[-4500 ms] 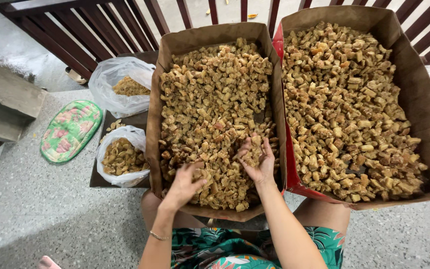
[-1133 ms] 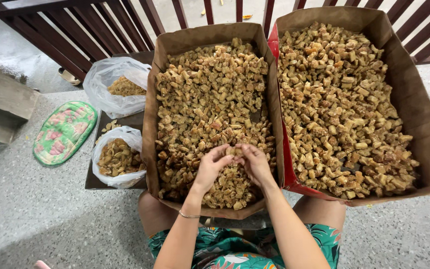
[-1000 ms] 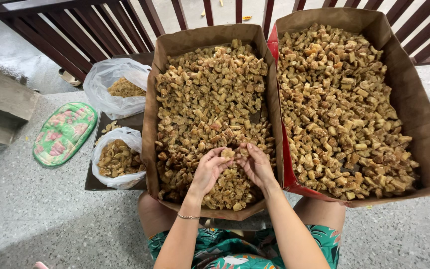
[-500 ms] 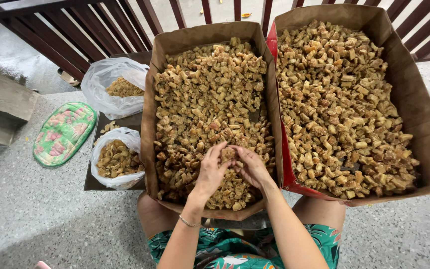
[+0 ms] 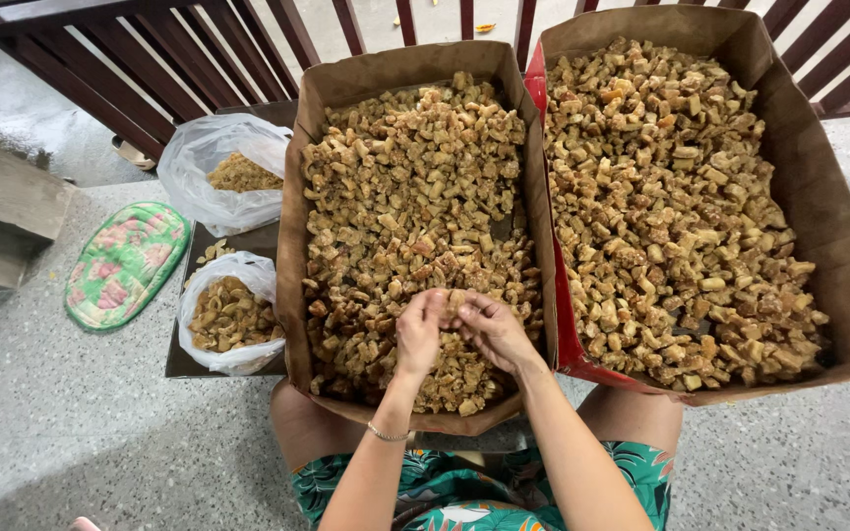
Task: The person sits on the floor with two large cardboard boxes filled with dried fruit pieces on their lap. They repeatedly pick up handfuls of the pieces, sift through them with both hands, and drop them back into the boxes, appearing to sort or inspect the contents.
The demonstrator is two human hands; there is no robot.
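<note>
A cardboard box (image 5: 297, 197) full of small brown-yellow dried pieces (image 5: 415, 177) rests against my lap. Both hands meet over its near end. My left hand (image 5: 417, 332) and my right hand (image 5: 489, 329) pinch the same small dried piece (image 5: 453, 305) between their fingertips, just above the heap. A thin bracelet sits on my left wrist. A second, larger box (image 5: 838, 265) heaped with similar pieces (image 5: 671, 197) stands to the right, touching the first.
Left of the boxes, two clear plastic bags (image 5: 228, 324) (image 5: 223, 172) hold pieces on a dark tray. A green flowered pad (image 5: 122, 264) lies on the speckled floor. A dark wooden railing (image 5: 199, 49) runs along the back; a concrete step (image 5: 2, 197) at far left.
My hands have come together from digging apart in the heap. They now hold one piece between them, slightly higher in the box than a second ago.
</note>
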